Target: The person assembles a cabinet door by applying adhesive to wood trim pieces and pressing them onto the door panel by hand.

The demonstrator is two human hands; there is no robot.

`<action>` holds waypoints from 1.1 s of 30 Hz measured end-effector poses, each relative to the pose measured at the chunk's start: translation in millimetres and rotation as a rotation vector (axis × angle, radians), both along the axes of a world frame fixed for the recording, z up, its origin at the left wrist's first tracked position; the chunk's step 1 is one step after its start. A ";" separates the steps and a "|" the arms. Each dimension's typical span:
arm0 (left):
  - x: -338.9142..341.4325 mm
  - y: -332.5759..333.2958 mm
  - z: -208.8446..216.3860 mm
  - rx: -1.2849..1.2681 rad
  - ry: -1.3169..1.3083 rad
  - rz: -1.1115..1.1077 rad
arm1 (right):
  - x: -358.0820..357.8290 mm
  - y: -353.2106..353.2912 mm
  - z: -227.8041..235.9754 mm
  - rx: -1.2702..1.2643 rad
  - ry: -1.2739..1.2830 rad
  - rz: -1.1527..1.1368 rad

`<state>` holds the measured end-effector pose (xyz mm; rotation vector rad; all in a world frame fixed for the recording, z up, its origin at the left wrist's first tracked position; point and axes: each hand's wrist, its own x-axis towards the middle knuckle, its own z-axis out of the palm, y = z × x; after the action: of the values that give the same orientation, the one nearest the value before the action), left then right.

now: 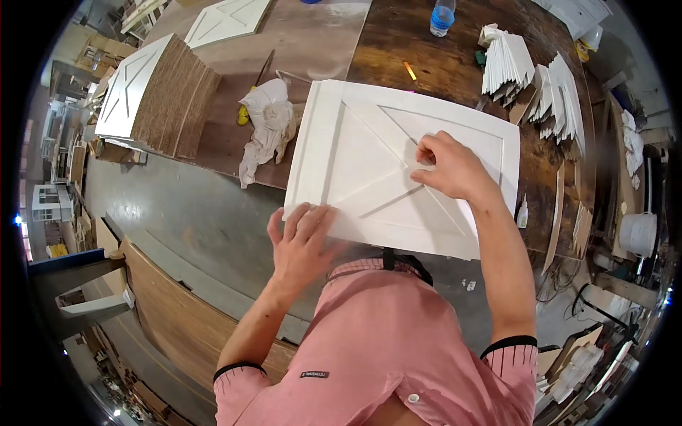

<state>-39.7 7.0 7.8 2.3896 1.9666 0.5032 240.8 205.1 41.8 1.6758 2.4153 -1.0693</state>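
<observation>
A white cabinet door panel (pixel 355 153) with raised X-shaped strips lies in front of me, its near edge past the table's edge. My left hand (pixel 302 241) rests at its near left corner, fingers spread with the tips on the surface and the thumb blurred. Over the right half of the panel, close to the middle of the X, is my right hand (pixel 455 167). Its fingers are curled toward the thumb, and anything held between them is hidden or too small to make out.
Stacked white panels (pixel 153 92) stand left, another panel (pixel 227 21) lies behind. A crumpled white cloth (pixel 270 128) is beside the door panel. Bundles of white strips (pixel 508 64), a water bottle (pixel 441 20) and a small white bottle (pixel 523 213) are on the brown table (pixel 387 53).
</observation>
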 end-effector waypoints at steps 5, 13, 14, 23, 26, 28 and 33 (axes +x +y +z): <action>-4.0 -1.8 -3.5 0.014 0.057 -0.017 | 9.1 4.9 -15.1 0.029 0.052 0.063; -0.2 0.8 -3.1 -0.030 -0.028 -0.021 | 5.4 0.7 -8.8 0.034 0.047 0.051; -0.5 0.4 -3.8 -0.028 -0.031 -0.028 | 5.3 0.0 -9.6 0.037 0.044 0.044; -2.2 -0.1 -4.8 -0.030 -0.014 -0.051 | 9.8 -4.2 -8.4 0.027 0.120 -0.016; -0.6 -0.5 -4.1 -0.054 -0.024 -0.050 | 10.0 -3.7 -7.3 -0.001 0.123 -0.012; -1.5 -0.1 -4.4 -0.072 -0.026 -0.048 | 12.4 -0.6 -12.3 0.030 0.179 0.019; -1.4 5.1 1.6 -0.069 -0.122 -0.074 | 17.5 -2.2 -16.3 -0.012 0.273 -0.091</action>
<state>-41.1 12.2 9.4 2.3216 1.8084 0.5547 258.3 203.0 25.4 1.7555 2.5001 -1.4078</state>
